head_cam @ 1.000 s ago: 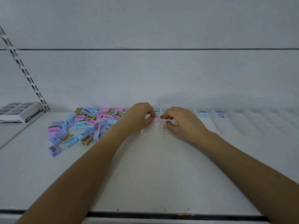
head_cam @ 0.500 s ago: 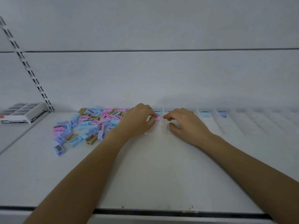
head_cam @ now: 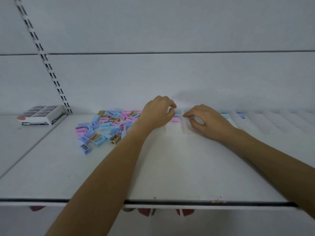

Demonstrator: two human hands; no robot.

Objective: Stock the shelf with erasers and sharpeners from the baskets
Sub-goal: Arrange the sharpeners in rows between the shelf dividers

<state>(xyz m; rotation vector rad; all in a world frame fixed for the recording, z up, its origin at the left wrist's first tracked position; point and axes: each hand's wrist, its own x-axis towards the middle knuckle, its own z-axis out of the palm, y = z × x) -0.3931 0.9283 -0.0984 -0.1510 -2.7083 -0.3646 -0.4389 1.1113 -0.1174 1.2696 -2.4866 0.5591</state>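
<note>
A loose pile of pink, blue, purple and tan sharpeners lies on the white shelf at the back left. Along the back right runs a clear divider tray with narrow lanes. One pink sharpener lies in a lane, with a darker sharpener just behind it. My left hand hovers right above it, index and thumb curled and slightly apart, with nothing between them. My right hand rests on the neighbouring lanes with loosely curled fingers, fingertips touching the tray. A blue sharpener and a purple sharpener sit in lanes further right.
A white box of erasers stands on the adjoining shelf at the far left. A slotted upright rail runs up the back wall. The shelf's front edge is near me, with red items showing below it.
My left hand had the pink sharpener pinched; it now lies in the lane and the fingers have lifted off. The right hand has kept its place on the tray.
</note>
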